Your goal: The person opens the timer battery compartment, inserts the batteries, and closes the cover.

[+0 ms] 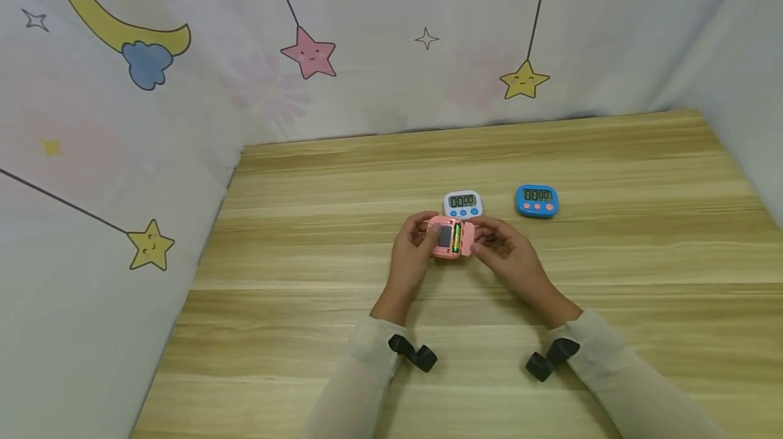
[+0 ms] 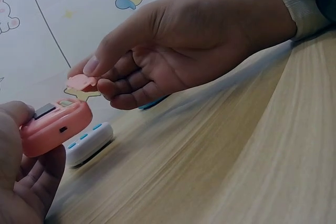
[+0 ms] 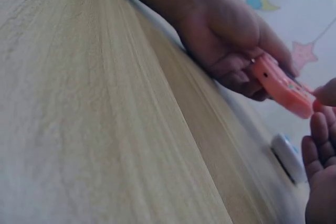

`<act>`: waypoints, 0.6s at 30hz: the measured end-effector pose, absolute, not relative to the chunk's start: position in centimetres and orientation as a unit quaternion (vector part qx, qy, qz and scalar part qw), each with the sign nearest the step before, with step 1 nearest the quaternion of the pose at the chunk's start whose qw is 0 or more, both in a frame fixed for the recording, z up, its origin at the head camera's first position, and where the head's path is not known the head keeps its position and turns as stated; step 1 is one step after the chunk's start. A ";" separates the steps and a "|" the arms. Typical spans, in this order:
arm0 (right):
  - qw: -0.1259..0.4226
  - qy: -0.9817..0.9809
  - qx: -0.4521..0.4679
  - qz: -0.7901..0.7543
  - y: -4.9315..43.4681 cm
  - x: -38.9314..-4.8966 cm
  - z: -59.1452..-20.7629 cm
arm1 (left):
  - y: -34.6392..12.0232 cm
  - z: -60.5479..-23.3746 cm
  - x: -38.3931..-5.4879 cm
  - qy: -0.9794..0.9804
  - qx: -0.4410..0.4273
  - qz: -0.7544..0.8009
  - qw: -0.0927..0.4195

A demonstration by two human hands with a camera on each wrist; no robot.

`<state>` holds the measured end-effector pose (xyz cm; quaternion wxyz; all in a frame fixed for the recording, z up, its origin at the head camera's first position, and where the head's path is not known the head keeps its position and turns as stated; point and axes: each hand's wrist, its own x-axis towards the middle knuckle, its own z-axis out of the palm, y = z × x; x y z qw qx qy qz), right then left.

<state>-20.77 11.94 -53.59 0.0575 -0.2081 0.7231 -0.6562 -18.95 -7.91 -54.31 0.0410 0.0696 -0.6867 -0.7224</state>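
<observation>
My left hand [image 1: 413, 247] grips a pink digital timer [image 2: 55, 129] by its edge, back side up, with the thumb on the back. A battery [image 1: 456, 238] lies in the timer's uncovered slot, beside a dark rectangle on the back. Between thumb and fingers my right hand [image 1: 509, 252] pinches the small pink battery cover [image 2: 81, 82]. In the left wrist view the cover is held just above and apart from the timer. The timer is raised off the table, as both wrist views show.
Just behind the hands stands a white timer [image 1: 463, 204] with blue buttons. Farther right is a blue timer [image 1: 537, 201] with pink buttons. Both lie on the wooden table [image 1: 293, 330], which is backed by a patterned cloth [image 1: 379, 99].
</observation>
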 end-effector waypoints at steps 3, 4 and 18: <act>0.055 0.721 -0.216 -0.656 11.9 -20.7 -53.8 | -7.9 -54.2 -18.9 -0.685 0.066 -0.725 0.027; 0.053 0.721 -0.218 -0.656 11.9 -20.7 -53.8 | -7.9 -54.2 -18.9 -0.685 0.065 -0.726 0.022; 0.015 0.751 -0.217 -0.623 11.3 -19.5 -50.7 | -7.9 -54.2 -19.0 -0.698 0.038 -0.715 -0.003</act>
